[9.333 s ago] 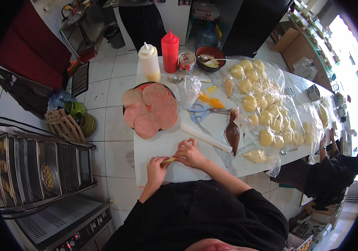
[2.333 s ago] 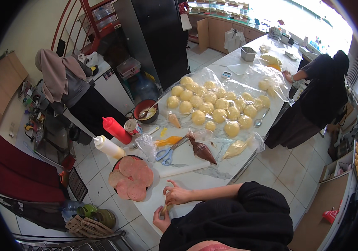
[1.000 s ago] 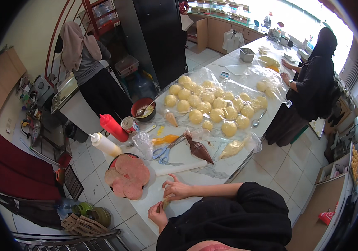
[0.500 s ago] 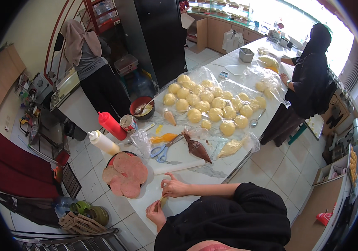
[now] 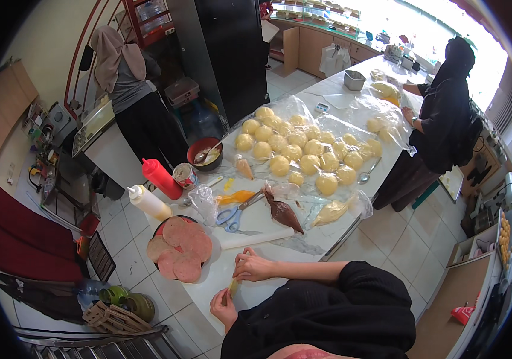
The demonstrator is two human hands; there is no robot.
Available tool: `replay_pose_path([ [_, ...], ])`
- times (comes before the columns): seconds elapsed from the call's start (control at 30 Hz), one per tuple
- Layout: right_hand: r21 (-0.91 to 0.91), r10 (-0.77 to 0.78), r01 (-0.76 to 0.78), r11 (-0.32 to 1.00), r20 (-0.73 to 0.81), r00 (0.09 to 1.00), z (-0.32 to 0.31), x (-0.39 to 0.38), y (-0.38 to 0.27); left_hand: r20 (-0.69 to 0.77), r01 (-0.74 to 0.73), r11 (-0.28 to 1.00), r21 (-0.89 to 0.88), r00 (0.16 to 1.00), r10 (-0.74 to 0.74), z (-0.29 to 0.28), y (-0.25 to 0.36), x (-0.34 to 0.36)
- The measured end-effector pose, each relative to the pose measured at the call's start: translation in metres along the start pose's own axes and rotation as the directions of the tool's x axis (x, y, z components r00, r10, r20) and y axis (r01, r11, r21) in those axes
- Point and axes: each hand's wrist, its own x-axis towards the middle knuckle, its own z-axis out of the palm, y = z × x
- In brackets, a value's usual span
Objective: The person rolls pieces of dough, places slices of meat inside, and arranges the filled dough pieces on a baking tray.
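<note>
A small pale yellow strip of dough (image 5: 234, 287) is stretched between my two hands over the near end of the white table (image 5: 199, 293). My left hand (image 5: 224, 307) pinches its lower end, fingers curled together. On the upper end, my right hand (image 5: 251, 266) presses its fingers closed. A white rolling pin (image 5: 258, 238) lies just beyond my right hand. To the left, a dark plate of round pink meat slices (image 5: 181, 248) sits at the table edge. Blue-handled scissors (image 5: 230, 219) and a piping bag with dark brown filling (image 5: 284, 216) lie past the rolling pin.
Several dough balls (image 5: 295, 152) sit under clear plastic. A white squeeze bottle (image 5: 150, 203), red squeeze bottle (image 5: 161, 179), can (image 5: 185, 176) and dark bowl (image 5: 204, 153) line the left edge. A pale-filled piping bag (image 5: 330, 212) lies right. One co-worker (image 5: 441, 113) stands far right, another (image 5: 127, 90) far left.
My right hand's raised fingers have folded down, and more of the dough strip shows between my hands. The view has shifted very slightly.
</note>
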Motion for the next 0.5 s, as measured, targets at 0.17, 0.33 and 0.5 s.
replay_pose_path([
  [0.17, 0.015, 0.061, -0.062, 0.998, 0.054, 0.997, 0.006, 0.001, 0.0, 0.026, -0.036, 0.999, 0.028, 0.999, 0.035, 0.003, 0.003, 0.002],
  [0.33, 0.007, 0.096, -0.098, 0.995, 0.161, 0.982, -0.005, 0.001, 0.003, 0.015, 0.055, 0.997, -0.058, 0.998, -0.055, -0.006, 0.03, 0.005],
  [0.5, -0.002, -0.006, 0.006, 1.0, -0.051, 0.999, 0.002, 0.008, -0.011, 0.068, 0.017, 0.993, 0.114, 0.997, -0.024, -0.001, -0.002, 0.001],
])
